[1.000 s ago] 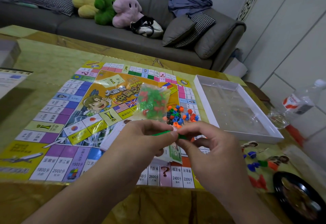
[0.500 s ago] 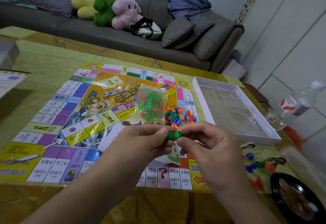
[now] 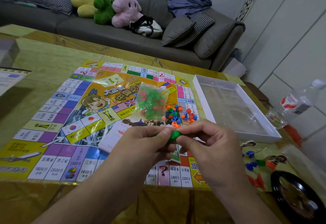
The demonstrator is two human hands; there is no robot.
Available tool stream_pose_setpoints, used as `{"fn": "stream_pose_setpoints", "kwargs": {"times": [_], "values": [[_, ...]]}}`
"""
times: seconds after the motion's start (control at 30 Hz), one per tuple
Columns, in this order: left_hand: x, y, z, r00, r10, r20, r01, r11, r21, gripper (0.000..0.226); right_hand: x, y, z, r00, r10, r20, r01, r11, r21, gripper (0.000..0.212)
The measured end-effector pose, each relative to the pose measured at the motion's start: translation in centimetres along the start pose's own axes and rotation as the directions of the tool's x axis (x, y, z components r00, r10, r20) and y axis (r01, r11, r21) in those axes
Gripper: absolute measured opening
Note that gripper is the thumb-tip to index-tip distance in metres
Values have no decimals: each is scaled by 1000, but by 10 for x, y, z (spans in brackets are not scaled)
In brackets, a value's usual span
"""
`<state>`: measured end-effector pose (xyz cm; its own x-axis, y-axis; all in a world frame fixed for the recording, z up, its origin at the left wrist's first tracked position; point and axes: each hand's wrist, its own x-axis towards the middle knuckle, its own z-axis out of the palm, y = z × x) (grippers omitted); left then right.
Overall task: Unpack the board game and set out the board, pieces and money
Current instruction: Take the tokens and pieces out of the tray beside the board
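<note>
The game board lies unfolded on the table. On it rest a clear bag of green and red houses, a loose heap of small coloured pieces and a stack of paper money, partly hidden by my hands. My left hand and my right hand meet above the board's near edge. Both pinch the same small green plastic pieces between thumb and fingers.
An open white box tray sits right of the board. Cardboard character tokens and coloured stands lie near it. A plastic bottle lies at far right, a black dish at the near right. A sofa stands behind the table.
My hands have closed together on the green pieces, which look pushed into a shorter clump. The view has shifted slightly.
</note>
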<state>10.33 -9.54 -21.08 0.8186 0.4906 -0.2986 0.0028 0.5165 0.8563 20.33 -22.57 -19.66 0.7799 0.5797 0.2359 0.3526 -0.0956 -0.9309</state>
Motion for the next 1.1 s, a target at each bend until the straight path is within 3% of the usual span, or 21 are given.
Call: {"fn": "stream_pose_setpoints", "kwargs": {"times": [0.57,0.7,0.97,1.1], "values": [[2,3,-7,999,52,10,-53,990,133,15,1,3,1,998,-63,2,63,997,-42,22],[3,1,-7,998,63,8,-64,972,227,16,2,5,-1,998,-57,31,60,993,-101,22],[3,-1,0,996,91,6,-83,881,465,21,3,3,-1,997,-4,79,8,998,-58,20],[2,-2,4,991,136,4,-117,838,533,24,2,6,4,999,-30,43,32,998,-60,23]]}}
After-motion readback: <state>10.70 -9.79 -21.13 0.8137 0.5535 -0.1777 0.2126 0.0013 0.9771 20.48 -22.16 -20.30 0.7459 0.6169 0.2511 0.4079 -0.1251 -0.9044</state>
